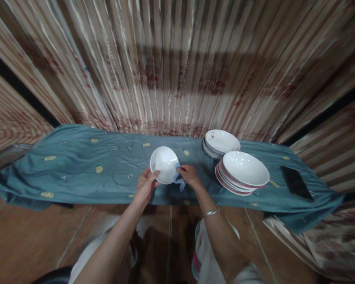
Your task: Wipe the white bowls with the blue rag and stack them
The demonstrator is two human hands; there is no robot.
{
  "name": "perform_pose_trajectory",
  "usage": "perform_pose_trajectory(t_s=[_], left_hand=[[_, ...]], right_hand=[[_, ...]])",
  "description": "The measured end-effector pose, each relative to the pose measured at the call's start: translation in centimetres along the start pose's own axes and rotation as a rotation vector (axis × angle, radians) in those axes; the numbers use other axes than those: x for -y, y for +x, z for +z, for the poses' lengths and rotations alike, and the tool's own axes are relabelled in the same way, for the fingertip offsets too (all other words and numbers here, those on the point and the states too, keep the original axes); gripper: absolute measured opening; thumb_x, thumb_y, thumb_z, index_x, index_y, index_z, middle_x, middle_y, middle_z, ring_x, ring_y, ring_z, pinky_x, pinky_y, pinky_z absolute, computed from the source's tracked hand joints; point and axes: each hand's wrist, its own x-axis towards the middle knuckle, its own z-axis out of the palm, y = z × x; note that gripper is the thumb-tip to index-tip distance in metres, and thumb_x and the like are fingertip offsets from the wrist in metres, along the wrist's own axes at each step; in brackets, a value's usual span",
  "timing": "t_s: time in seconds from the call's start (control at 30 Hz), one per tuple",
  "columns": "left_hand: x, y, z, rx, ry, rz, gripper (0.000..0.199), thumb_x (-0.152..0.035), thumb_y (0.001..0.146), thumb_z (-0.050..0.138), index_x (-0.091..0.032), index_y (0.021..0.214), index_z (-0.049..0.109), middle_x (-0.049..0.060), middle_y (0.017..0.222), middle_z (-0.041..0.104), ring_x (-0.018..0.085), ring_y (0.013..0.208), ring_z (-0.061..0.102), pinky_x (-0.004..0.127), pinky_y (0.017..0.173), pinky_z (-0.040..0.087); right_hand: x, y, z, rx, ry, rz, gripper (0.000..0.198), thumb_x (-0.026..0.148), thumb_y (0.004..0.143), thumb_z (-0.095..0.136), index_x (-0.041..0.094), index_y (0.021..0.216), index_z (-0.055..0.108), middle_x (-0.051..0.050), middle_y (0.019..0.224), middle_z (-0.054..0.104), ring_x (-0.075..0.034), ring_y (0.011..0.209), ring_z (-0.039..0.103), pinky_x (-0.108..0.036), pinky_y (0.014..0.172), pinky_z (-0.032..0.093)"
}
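Observation:
A white bowl [165,163] is held over the front part of the cloth-covered table, tilted so that its shiny inside faces up toward me. My left hand [147,182] grips its lower left rim, the thumb lying over the edge. At the bowl's right rim, my right hand [189,174] pinches a blue cloth [180,181], which touches the rim there. Part of the cloth hangs below my fingers. The fingers of my left hand under the bowl are mostly hidden.
Right of my hands stand a stack of white bowls with red rims [245,171] and, behind it, a stack of flower-patterned plates [221,142]. A black phone [296,182] lies farther right on the green tablecloth [79,165]. Patterned curtains [177,71] hang behind the table.

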Motion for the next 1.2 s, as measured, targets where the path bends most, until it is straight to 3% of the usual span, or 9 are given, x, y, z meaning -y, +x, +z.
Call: perform_pose_trajectory(t_s=[0.13, 0.33, 0.5, 0.63, 0.9, 1.0, 1.1, 1.2], left_hand=[[0.1, 0.3, -0.1, -0.031, -0.019, 0.017, 0.053, -0.031, 0.05, 0.086, -0.014, 0.096, 0.066, 0.007, 0.095, 0.072, 0.016, 0.078, 0.066, 0.028, 0.068, 0.058], [-0.2, 0.3, -0.4, -0.048, 0.002, 0.003, 0.051, -0.029, 0.05, 0.086, -0.015, 0.095, 0.066, 0.005, 0.094, 0.071, 0.015, 0.077, 0.064, 0.025, 0.064, 0.057], [-0.1, -0.1, -0.3, 0.018, 0.046, -0.03, 0.049, -0.031, 0.05, 0.086, -0.015, 0.093, 0.067, 0.006, 0.09, 0.072, 0.015, 0.074, 0.065, 0.024, 0.062, 0.056], [0.4, -0.5, -0.3, 0.068, 0.081, -0.08, 0.05, -0.033, 0.049, 0.086, -0.015, 0.093, 0.068, 0.008, 0.092, 0.074, 0.018, 0.075, 0.067, 0.025, 0.06, 0.055], [0.5, -0.8, 0.0, 0.102, 0.095, -0.133, 0.047, -0.035, 0.051, 0.086, -0.015, 0.09, 0.069, 0.009, 0.095, 0.075, 0.023, 0.084, 0.069, 0.028, 0.065, 0.057], [0.5, -0.8, -0.1, 0.084, 0.094, -0.136, 0.046, -0.035, 0.051, 0.087, -0.015, 0.088, 0.069, 0.008, 0.092, 0.074, 0.02, 0.08, 0.068, 0.027, 0.064, 0.057], [0.6, -0.7, -0.1, 0.091, 0.096, -0.132, 0.045, -0.036, 0.051, 0.087, -0.014, 0.087, 0.07, 0.008, 0.09, 0.074, 0.019, 0.077, 0.067, 0.026, 0.063, 0.056], [0.7, -0.7, -0.1, 0.104, 0.098, -0.129, 0.046, -0.039, 0.054, 0.086, -0.014, 0.088, 0.07, 0.009, 0.092, 0.074, 0.02, 0.079, 0.068, 0.026, 0.062, 0.056]], right_hand=[[-0.2, -0.4, -0.1, 0.088, 0.03, -0.016, 0.027, 0.025, 0.086, 0.055, 0.016, 0.06, 0.061, -0.001, 0.053, 0.061, -0.01, 0.044, 0.055, -0.018, 0.043, 0.038], [-0.7, -1.0, -2.4, 0.438, 0.331, -0.047, 0.025, 0.038, 0.072, 0.071, 0.015, 0.063, 0.063, 0.005, 0.045, 0.052, -0.007, 0.042, 0.046, -0.018, 0.041, 0.027], [0.3, -0.9, -2.7, 0.31, 0.804, -0.059, 0.032, 0.043, 0.061, 0.079, 0.016, 0.07, 0.064, 0.008, 0.051, 0.052, -0.006, 0.046, 0.045, -0.018, 0.045, 0.031], [0.9, -0.2, -1.3, 0.238, 0.963, -0.028, 0.035, 0.043, 0.057, 0.081, 0.018, 0.075, 0.065, 0.007, 0.057, 0.055, -0.008, 0.051, 0.049, -0.019, 0.048, 0.038], [-0.6, 0.9, 0.1, 0.083, 0.567, -0.22, 0.037, 0.036, 0.076, 0.067, 0.024, 0.111, 0.067, -0.002, 0.101, 0.071, -0.014, 0.077, 0.065, -0.022, 0.059, 0.051], [-1.3, 1.0, 0.0, -0.009, 0.358, -0.334, 0.037, 0.027, 0.081, 0.061, 0.023, 0.117, 0.066, -0.005, 0.114, 0.07, -0.018, 0.091, 0.068, -0.032, 0.078, 0.056], [-1.4, 0.4, 0.0, -0.045, 0.205, -0.498, 0.039, 0.021, 0.082, 0.059, 0.021, 0.121, 0.065, -0.01, 0.131, 0.062, -0.022, 0.118, 0.06, -0.038, 0.1, 0.048], [-0.9, -0.8, 0.3, -0.014, 0.086, -0.581, 0.041, 0.019, 0.085, 0.056, 0.021, 0.125, 0.063, -0.011, 0.143, 0.053, -0.023, 0.133, 0.049, -0.039, 0.108, 0.042]])
